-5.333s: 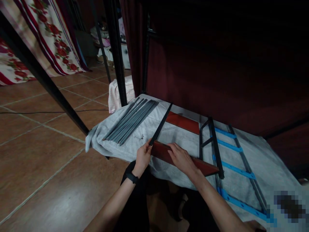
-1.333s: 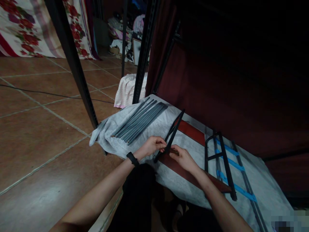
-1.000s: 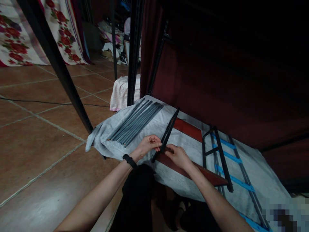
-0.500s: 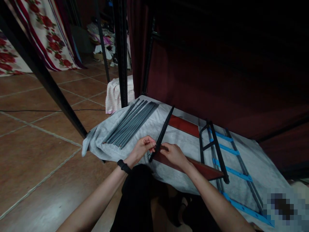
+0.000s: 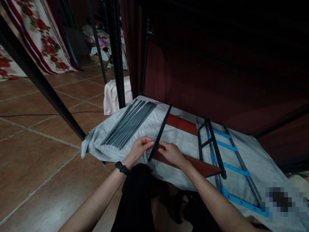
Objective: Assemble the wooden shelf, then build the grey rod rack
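Note:
My left hand (image 5: 140, 149) is closed in a pinch at the left side of a slim black metal bar (image 5: 162, 130); whatever sits between the fingertips is too small to make out. Just across the bar, my right hand (image 5: 172, 154) has its fingers curled by the end of a reddish-brown board (image 5: 201, 166), and what they grip is hidden. A second reddish-brown board (image 5: 182, 124) runs parallel farther back. Both boards lie between the bar and a black metal frame (image 5: 216, 148) with a crosspiece, which stands tilted at the right.
Several grey rods (image 5: 130, 125) lie side by side on the grey cloth (image 5: 183, 141) to the left. At the right are blue slats (image 5: 230, 166) across dark rails. Black posts (image 5: 116, 58) rise at the left, and a dark red curtain (image 5: 205, 80) hangs behind.
The whole view has shifted slightly as the head moved. Both hands stay at the lower part of the black bar, with hardly any change in their grip.

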`<state>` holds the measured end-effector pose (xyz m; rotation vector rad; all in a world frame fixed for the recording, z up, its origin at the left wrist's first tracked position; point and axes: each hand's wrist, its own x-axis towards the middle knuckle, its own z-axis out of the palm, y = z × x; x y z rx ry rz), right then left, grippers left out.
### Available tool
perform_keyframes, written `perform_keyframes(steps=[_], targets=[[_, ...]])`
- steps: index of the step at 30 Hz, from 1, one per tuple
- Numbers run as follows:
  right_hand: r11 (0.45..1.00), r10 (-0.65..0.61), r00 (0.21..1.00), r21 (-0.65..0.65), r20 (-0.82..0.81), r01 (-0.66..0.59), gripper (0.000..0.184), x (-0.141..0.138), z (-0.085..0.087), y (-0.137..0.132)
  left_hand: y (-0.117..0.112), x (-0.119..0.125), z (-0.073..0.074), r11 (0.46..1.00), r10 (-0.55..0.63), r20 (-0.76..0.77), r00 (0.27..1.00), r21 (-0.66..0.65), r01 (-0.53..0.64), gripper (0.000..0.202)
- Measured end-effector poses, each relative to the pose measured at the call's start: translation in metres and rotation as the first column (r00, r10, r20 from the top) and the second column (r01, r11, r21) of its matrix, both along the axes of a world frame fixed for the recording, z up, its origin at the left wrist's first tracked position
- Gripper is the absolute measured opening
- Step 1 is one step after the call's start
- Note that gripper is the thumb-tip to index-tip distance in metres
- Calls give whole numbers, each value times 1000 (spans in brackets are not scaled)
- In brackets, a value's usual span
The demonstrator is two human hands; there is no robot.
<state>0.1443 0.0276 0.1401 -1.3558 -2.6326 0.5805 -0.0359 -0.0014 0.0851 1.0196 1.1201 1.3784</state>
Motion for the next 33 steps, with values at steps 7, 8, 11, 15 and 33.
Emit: perform_keyframes(steps=[7, 8, 11, 15, 33], targets=[[1000, 7, 1000, -16, -25, -7, 26, 1, -1, 2, -1, 4, -6, 999, 30, 71, 997, 27, -32, 26], [1000, 6, 1000, -15, -27, -7, 26, 1, -2, 2, -1, 3, -6, 999, 21, 75, 997, 33, -24, 25], [1000, 7, 999, -12, -37, -7, 27, 1, -3, 2, -2, 2, -3, 1000, 0, 61, 998, 30, -2, 24], [1000, 13, 999, -21, -50, -14, 27, 1, -3, 2, -4, 5, -1, 1000, 22, 49, 999, 15, -23, 29], [999, -1, 1000, -49, -23, 0, 25, 1, 1, 2, -2, 11, -5, 985, 172, 37, 984, 15, -173, 28]])
